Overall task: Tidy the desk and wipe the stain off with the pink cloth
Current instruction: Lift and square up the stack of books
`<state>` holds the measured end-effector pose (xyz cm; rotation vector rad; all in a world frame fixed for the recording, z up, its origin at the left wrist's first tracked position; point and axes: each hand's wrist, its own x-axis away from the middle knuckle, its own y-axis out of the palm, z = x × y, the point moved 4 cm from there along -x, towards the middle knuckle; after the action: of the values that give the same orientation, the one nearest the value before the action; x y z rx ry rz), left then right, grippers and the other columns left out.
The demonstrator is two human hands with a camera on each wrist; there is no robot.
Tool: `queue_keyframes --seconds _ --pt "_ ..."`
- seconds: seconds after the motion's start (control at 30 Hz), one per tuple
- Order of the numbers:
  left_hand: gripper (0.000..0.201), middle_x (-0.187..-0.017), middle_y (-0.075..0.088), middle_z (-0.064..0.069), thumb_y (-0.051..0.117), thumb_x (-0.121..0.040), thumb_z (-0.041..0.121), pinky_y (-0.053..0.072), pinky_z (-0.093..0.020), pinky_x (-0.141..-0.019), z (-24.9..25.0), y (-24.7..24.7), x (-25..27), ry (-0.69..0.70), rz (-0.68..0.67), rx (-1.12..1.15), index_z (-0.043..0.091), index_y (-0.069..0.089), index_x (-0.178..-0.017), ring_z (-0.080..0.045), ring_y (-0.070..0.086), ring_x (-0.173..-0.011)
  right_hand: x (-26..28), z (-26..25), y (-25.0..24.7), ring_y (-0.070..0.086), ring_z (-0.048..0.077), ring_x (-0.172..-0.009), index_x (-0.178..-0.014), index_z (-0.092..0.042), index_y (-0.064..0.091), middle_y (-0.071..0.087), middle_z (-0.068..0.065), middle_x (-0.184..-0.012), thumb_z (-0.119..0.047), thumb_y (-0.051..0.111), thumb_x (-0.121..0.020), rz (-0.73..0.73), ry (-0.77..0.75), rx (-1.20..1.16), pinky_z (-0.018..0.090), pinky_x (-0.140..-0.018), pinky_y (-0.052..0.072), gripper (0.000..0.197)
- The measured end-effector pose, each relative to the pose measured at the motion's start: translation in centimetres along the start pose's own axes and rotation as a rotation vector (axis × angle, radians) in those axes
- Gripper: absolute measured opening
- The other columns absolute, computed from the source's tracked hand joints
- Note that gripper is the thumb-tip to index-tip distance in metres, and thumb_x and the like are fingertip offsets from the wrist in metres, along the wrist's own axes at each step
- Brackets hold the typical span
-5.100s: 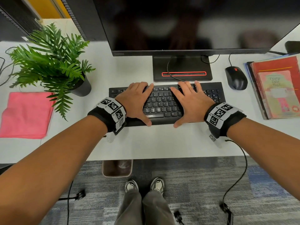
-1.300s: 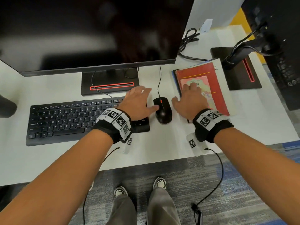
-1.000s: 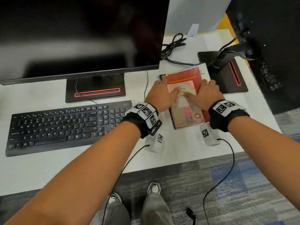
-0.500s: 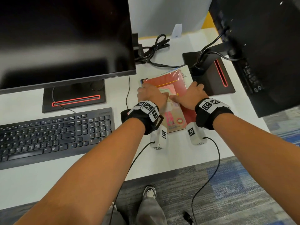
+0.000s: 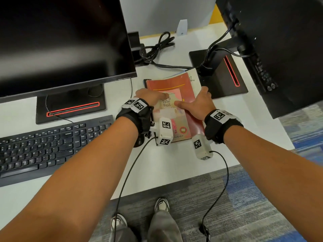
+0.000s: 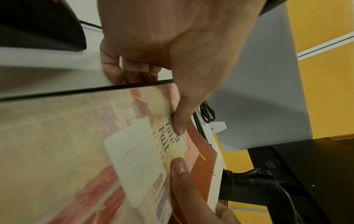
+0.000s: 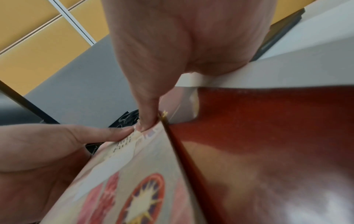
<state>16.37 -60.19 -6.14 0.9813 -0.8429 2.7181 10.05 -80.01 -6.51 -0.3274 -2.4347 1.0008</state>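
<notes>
A stack of books lies on the white desk (image 5: 167, 163) between two monitor stands: a pale "Fairy Tale" book (image 5: 178, 119) on a larger red book (image 5: 174, 82). My left hand (image 5: 152, 96) grips the stack's left edge, fingers (image 6: 134, 72) curled under it and thumb on the pale cover (image 6: 76, 144). My right hand (image 5: 195, 100) holds the right edge, its thumb pressing on the pale cover beside the red book (image 7: 268, 136) and its fingers hidden past the edge. The pink cloth and the stain are out of view.
A black keyboard (image 5: 43, 145) lies to the left, with a black mouse (image 5: 139, 142) mostly hidden under my left wrist. A monitor (image 5: 61, 41) stands at back left, another monitor (image 5: 279, 41) on its base (image 5: 223, 75) at right. Coiled cables (image 5: 157, 46) lie behind the books.
My hands left the keyboard, passed the mouse and came onto the books. In the last half second they spread from the cover's middle to the stack's left and right edges.
</notes>
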Motion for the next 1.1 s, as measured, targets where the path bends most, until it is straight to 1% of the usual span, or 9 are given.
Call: queue_keyframes --seconds 0.07,0.2,0.3,0.4,0.53,0.63,0.8,0.93,1.1 --pt "0.052 -0.097 0.069 -0.002 0.086 -0.067 0.046 0.047 -0.022 -0.053 0.2 0.2 0.7 -0.031 0.032 0.003 0.012 0.064 -0.1 -0.014 0.066 -0.072 0.4 0.3 0.0 0.053 0.028 -0.11 -0.13 -0.013 0.034 0.045 0.01 -0.124 -0.058 0.084 -0.061 0.014 0.004 -0.033 0.041 -0.09 0.049 0.097" --pt "0.102 -0.136 0.042 -0.016 0.085 -0.063 0.054 0.052 -0.037 -0.09 0.9 0.8 1.5 -0.035 0.134 -0.09 0.008 0.033 -0.138 -0.033 0.054 -0.117 1.1 1.1 -0.3 0.053 0.027 -0.11 -0.13 -0.013 0.033 0.045 0.008 -0.125 -0.057 0.084 -0.061 0.056 -0.012 -0.11 0.038 -0.087 0.049 0.097" --pt "0.099 -0.128 0.054 -0.014 0.09 -0.059 0.043 0.057 -0.041 -0.084 1.3 1.3 1.2 -0.008 0.085 0.074 0.009 0.031 -0.131 -0.029 0.061 -0.105 1.5 1.4 -0.7 0.05 0.022 -0.11 -0.134 -0.012 0.033 0.043 0.007 -0.129 -0.053 0.086 -0.062 0.098 -0.059 -0.181 0.031 -0.086 0.044 0.098" --pt "0.099 -0.118 0.057 -0.007 0.09 -0.063 0.041 0.051 -0.027 -0.06 1.2 1.1 1.5 0.025 0.059 0.155 0.005 0.031 -0.133 -0.022 0.061 -0.098 1.7 1.4 -1.1 0.05 0.02 -0.109 -0.135 -0.012 0.033 0.042 0.006 -0.129 -0.051 0.086 -0.062 0.129 -0.119 -0.216 0.033 -0.09 0.048 0.098" --pt "0.075 -0.107 0.072 -0.006 0.088 -0.062 0.049 0.049 -0.018 -0.048 0.3 1.6 1.8 0.065 -0.048 0.227 0.004 0.063 -0.116 -0.016 0.07 -0.079 2.0 1.3 -1.4 0.047 0.014 -0.107 -0.137 -0.011 0.033 0.042 0.004 -0.128 -0.047 0.087 -0.063 0.152 -0.162 -0.243 0.032 -0.094 0.047 0.099" --pt "0.044 -0.102 0.077 -0.005 0.083 -0.076 0.036 0.053 -0.023 -0.059 0.0 2.0 2.0 0.182 -0.147 0.295 0.008 0.071 -0.108 -0.019 0.074 -0.085 2.4 1.4 -1.9 0.045 0.011 -0.106 -0.137 -0.01 0.034 0.042 0.004 -0.129 -0.046 0.087 -0.064 0.159 -0.18 -0.258 0.028 -0.092 0.045 0.097" --pt "0.056 -0.109 0.075 -0.007 0.086 -0.075 0.028 0.06 -0.044 -0.075 0.6 1.6 3.7 0.385 -0.21 0.448 0.009 0.062 -0.121 -0.026 0.073 -0.097 3.1 1.5 -3.2 0.053 0.018 -0.116 -0.129 -0.015 0.037 0.05 0.002 -0.125 -0.052 0.087 -0.058 0.177 -0.193 -0.355 0.039 -0.099 0.049 0.095" --pt "0.065 -0.115 0.071 -0.006 0.086 -0.074 0.028 0.06 -0.043 -0.079 1.3 1.2 6.0 0.5 -0.124 0.5 0.012 0.051 -0.127 -0.021 0.072 -0.102 3.8 0.8 -4.8 0.061 0.014 -0.11 -0.121 -0.021 0.032 0.06 -0.001 -0.119 -0.048 0.089 -0.056 0.163 -0.217 -0.437 0.038 -0.095 0.053 0.091" --pt "0.058 -0.123 0.066 -0.006 0.077 -0.084 0.008 0.057 -0.032 -0.088 1.9 0.4 9.0 0.688 -0.08 0.524 0.01 0.043 -0.132 -0.016 0.067 -0.11 4.8 -0.3 -7.1 0.055 -0.011 -0.101 -0.114 -0.017 0.032 0.053 -0.019 -0.108 -0.031 0.093 -0.061 0.231 -0.306 -0.472 0.016 -0.086 0.047 0.082"
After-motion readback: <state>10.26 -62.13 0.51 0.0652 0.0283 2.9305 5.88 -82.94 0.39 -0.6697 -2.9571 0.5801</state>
